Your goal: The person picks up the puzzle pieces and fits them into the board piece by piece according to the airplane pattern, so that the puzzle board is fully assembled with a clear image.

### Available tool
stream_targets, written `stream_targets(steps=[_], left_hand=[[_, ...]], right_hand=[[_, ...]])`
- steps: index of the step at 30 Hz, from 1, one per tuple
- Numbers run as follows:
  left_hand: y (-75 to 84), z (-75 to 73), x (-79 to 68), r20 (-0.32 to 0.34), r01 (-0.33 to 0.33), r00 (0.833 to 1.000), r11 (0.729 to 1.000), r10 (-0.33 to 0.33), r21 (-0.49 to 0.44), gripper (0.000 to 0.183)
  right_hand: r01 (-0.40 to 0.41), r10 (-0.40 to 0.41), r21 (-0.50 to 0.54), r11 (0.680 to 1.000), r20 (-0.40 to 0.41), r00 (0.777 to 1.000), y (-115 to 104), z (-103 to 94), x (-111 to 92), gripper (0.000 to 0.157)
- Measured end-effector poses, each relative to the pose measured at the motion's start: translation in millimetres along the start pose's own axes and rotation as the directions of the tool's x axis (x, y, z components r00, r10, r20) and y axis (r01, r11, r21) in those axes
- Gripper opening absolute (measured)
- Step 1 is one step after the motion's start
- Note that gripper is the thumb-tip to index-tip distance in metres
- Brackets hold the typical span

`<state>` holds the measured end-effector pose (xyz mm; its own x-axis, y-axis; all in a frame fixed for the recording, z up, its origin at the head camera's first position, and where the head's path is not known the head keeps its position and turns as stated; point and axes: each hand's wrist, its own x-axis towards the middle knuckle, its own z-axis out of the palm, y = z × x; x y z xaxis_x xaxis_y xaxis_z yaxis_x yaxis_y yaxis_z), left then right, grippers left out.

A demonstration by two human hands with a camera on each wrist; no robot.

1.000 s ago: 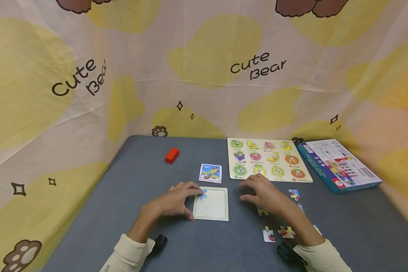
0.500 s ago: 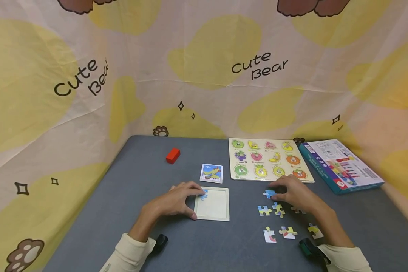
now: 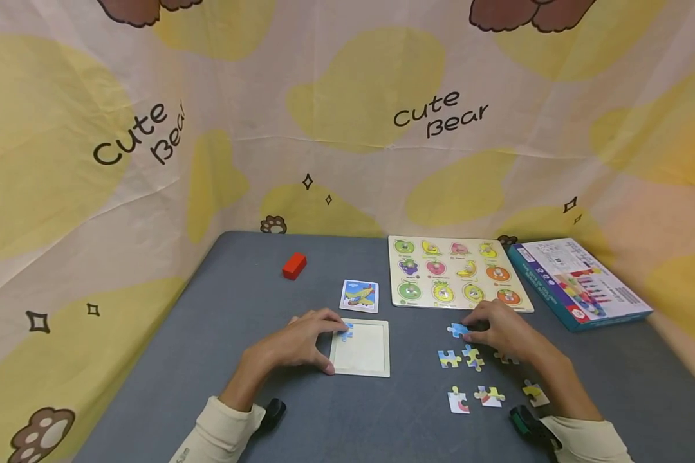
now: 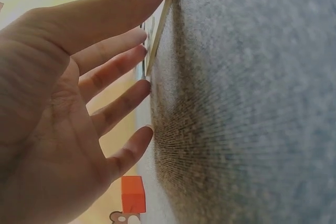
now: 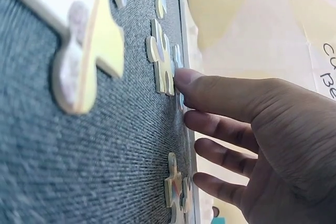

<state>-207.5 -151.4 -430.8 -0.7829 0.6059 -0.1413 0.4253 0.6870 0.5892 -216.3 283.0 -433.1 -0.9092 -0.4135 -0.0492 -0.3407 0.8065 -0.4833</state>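
My left hand (image 3: 304, 341) rests at the left side of a square puzzle tray (image 3: 370, 366), thumb at its near corner and forefinger reaching over the far one. Beside that fingertip a blue puzzle piece (image 3: 346, 334) lies in the tray's far left corner. In the left wrist view the fingers (image 4: 113, 72) are fairly straight and spread, the thumb on the tray's edge. To the right, my right hand (image 3: 506, 328) pinches another blue puzzle piece (image 3: 456, 330) between thumb and forefinger, low at the table. The right wrist view shows the thumb (image 5: 210, 90) partly hiding that piece.
Several loose pieces, among them a blue and yellow one (image 3: 473, 357) and a white one (image 3: 458, 400), lie near the right hand. An airplane picture card (image 3: 360, 296), a fruit board (image 3: 460, 273), a flat box (image 3: 579, 283) and a red block (image 3: 294, 265) are farther back.
My right hand has moved right from beside the tray to the loose pieces and has taken hold of a blue puzzle piece. The left hand has stayed at the tray.
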Motion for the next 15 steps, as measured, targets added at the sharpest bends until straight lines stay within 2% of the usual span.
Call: stream_targets(steps=[9,15], left_hand=[[1.9,-1.8,2.2,0.012,0.007,1.0,1.0,-0.007,0.007,0.073],[0.8,-1.4,2.0,0.0,-0.021,1.0,1.0,0.021,0.023,0.072]], right_hand=[[-0.013,0.013,-0.019,1.0,-0.005,1.0,0.5,3.5,1.1,0.025],[-0.015,0.013,-0.061,0.998,-0.029,0.999,-2.5,3.1,-0.1,0.024]])
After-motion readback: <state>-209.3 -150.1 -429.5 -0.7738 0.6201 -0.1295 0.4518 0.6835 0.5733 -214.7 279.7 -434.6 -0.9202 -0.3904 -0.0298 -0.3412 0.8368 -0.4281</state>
